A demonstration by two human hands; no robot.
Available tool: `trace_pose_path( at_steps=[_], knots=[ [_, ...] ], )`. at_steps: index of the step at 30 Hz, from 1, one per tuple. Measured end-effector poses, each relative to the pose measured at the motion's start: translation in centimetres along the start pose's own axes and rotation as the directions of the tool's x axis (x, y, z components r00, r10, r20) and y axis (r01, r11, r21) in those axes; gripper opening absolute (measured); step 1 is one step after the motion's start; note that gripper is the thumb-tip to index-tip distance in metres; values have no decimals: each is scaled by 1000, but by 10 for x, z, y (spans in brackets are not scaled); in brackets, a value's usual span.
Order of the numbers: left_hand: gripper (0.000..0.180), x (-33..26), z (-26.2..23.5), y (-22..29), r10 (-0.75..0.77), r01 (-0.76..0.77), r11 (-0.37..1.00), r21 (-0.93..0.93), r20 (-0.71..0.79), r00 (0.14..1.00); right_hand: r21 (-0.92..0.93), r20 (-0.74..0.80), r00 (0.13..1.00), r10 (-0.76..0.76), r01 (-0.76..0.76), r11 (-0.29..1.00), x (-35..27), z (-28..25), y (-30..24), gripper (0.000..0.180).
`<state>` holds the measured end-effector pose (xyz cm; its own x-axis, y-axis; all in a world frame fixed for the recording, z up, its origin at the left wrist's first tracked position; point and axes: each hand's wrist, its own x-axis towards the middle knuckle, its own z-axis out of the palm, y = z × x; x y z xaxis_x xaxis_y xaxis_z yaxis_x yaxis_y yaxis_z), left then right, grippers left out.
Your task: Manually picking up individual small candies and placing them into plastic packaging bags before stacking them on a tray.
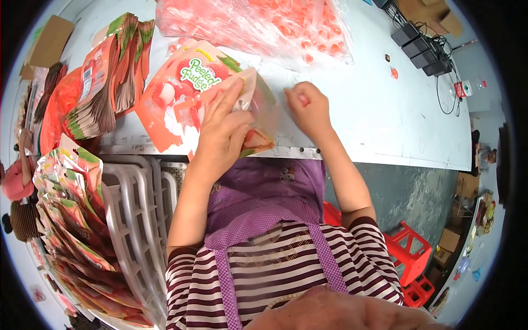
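At the table's front edge, my left hand [223, 126] is closed on a printed candy pouch [258, 102] with a see-through panel. Its fingers lie across the pouch's upper part, and the thumb is bent in beside it. Beneath and to the left is another red and pink candy pouch [165, 107] with fruit pictures, lying on the table. My right hand [309, 110] is just right of the held pouch, apart from it, with its fingers curled in. Whatever may be inside those fingers is hidden.
A big clear bag of red and pink wrapped candies [258, 27] lies at the back. Stacked flat pouches [110, 71] stand at left, above a crate [129, 203] beside filled pouches [82, 231]. Black boxes with cables [421, 49] sit far right. Red stools [407, 253] stand below.
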<state>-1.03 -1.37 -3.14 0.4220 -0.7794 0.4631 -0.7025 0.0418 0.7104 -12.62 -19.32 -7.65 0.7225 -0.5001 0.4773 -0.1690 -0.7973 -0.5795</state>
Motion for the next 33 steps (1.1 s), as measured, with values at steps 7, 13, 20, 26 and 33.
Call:
trace_pose_path(
  at_steps=[7, 13, 20, 26, 33],
  knots=[
    [8, 2, 4, 2, -12, 10, 999, 52, 33, 999, 462, 331, 903, 273, -408, 787, 18, -27, -61, 11],
    [8, 4, 9, 1, 10, -12, 998, 58, 44, 999, 322, 137, 986, 97, -137, 937, 24, -20, -65, 22],
    [7, 7, 8, 3, 5, -5, 998, 57, 7, 1000, 664, -40, 978, 205, -127, 736, 25, 3, -74, 26],
    [7, 8, 4, 2, -91, 82, 990, -118, -65, 994, 611, -136, 988, 73, 25, 791, 22, 12, -70, 21],
    [7, 1, -2, 4, -238, 151, 865, -478, -127, 963, 433, -250, 961, -120, 222, 874, -4, 10, -74, 29]
  ],
)
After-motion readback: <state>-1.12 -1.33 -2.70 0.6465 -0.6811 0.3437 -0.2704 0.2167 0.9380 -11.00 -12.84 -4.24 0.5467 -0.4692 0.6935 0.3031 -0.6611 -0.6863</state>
